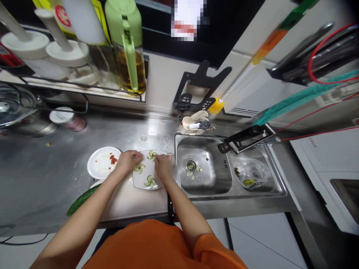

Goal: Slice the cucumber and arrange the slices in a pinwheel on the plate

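Observation:
A white squarish plate (143, 180) lies before me, bearing several pinwheels of cut cucumber slices (150, 182), some with a red dot at the centre. My right hand (164, 167) is over its right side, thumb and fingertips pinched at the far pinwheel (152, 155). Whatever sits in that pinch is too small to make out. Over the left rim, my left hand (128, 161) is closed, fingertips together near the left pinwheel (139, 168); its contents are hidden. Left of that hand, a small white plate (95, 161) carries red bits (113, 159).
A cucumber (81, 201) lies by my left forearm. Under the plate is a cutting board (131, 205), with a black knife handle (171, 209) at its right edge. The sink (215, 175) holds slices near its drain. A bottle rack (84, 87) overhangs the counter's back.

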A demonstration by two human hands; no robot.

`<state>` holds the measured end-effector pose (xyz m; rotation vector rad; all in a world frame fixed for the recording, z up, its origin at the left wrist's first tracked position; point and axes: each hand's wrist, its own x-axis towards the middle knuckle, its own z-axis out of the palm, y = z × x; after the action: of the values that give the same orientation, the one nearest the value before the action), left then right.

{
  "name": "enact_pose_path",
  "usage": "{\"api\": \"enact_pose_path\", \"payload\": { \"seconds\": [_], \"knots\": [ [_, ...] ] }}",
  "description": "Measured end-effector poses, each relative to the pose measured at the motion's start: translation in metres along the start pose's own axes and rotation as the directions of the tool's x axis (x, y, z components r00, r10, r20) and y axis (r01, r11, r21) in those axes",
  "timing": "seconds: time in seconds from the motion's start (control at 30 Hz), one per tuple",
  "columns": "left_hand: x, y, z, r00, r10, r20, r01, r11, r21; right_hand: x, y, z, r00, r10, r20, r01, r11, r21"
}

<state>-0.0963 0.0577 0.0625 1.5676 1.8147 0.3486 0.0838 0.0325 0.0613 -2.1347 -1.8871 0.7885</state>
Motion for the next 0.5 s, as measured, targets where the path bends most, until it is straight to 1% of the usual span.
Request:
{"api": "enact_pose_path", "payload": {
  "seconds": [0.1,0.13,0.17,0.2,0.27,0.3,0.37,0.43,0.5],
  "knots": [
    [-0.013,-0.031,-0.019,0.995,-0.034,-0.092,0.039,0.997,0.059,-0.006,0.002,0.0,1.0,-0.006,-0.003,0.006,1.0,-0.003],
    [-0.016,-0.043,-0.026,0.989,-0.065,-0.13,0.078,0.992,0.095,-0.008,0.003,0.001,1.0,-0.005,0.002,0.005,1.0,-0.006],
    [-0.019,-0.054,-0.034,0.979,-0.12,-0.165,0.144,0.98,0.137,-0.01,0.003,0.001,1.0,-0.003,0.007,0.003,1.0,-0.007],
    [-0.02,-0.064,-0.04,0.955,-0.203,-0.215,0.239,0.958,0.157,-0.013,0.004,0.003,1.0,-0.002,0.01,0.002,1.0,-0.005],
    [-0.023,-0.08,-0.051,0.928,-0.301,-0.219,0.337,0.929,0.15,-0.018,0.004,0.005,1.0,-0.009,0.011,0.009,1.0,0.009],
    [-0.023,-0.084,-0.054,0.919,-0.327,-0.22,0.363,0.92,0.147,-0.021,0.004,0.006,1.0,-0.016,0.011,0.016,1.0,0.019],
    [-0.022,-0.089,-0.056,0.911,-0.359,-0.201,0.385,0.917,0.106,-0.024,0.004,0.008,0.999,-0.03,0.011,0.03,0.999,0.036],
    [-0.02,-0.09,-0.054,0.91,-0.382,-0.163,0.393,0.918,0.045,-0.027,0.003,0.008,0.999,-0.04,0.015,0.039,0.998,0.042],
    [-0.017,-0.091,-0.05,0.909,-0.392,-0.142,0.399,0.917,0.025,-0.029,0.002,0.008,0.999,-0.046,0.014,0.046,0.998,0.041]
  ]
}}
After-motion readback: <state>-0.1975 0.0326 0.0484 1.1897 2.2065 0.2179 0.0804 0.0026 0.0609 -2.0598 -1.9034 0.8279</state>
